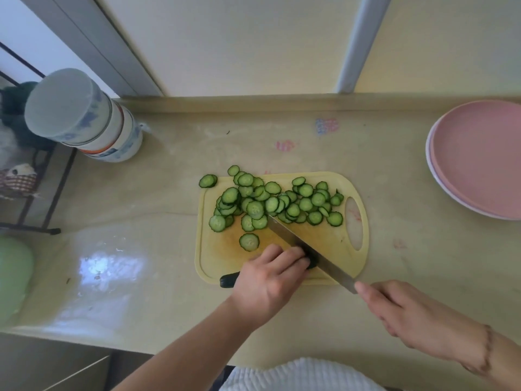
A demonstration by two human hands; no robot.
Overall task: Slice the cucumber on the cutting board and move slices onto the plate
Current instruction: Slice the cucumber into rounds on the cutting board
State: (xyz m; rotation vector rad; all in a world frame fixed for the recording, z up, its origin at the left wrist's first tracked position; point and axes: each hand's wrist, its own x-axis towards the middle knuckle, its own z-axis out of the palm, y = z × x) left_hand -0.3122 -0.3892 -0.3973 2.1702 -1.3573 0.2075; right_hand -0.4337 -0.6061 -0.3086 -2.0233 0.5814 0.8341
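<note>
A pale yellow cutting board (332, 238) lies in the middle of the counter with several cucumber slices (270, 203) heaped across its far half. The uncut dark green cucumber (229, 280) lies along the board's near edge, and my left hand (272, 280) grips it with curled fingers. My right hand (403, 311) holds the handle of a long knife (307, 249). The blade runs diagonally across the board and meets the cucumber just past my left fingertips. A pink plate (479, 156) sits at the far right, with no slices on it.
A stack of upturned bowls (84, 117) stands at the back left beside a black wire rack (42, 193). One slice (208, 181) hangs off the board's far left corner. A pale green object (14, 275) sits at the left edge. The counter's front edge runs below my arms.
</note>
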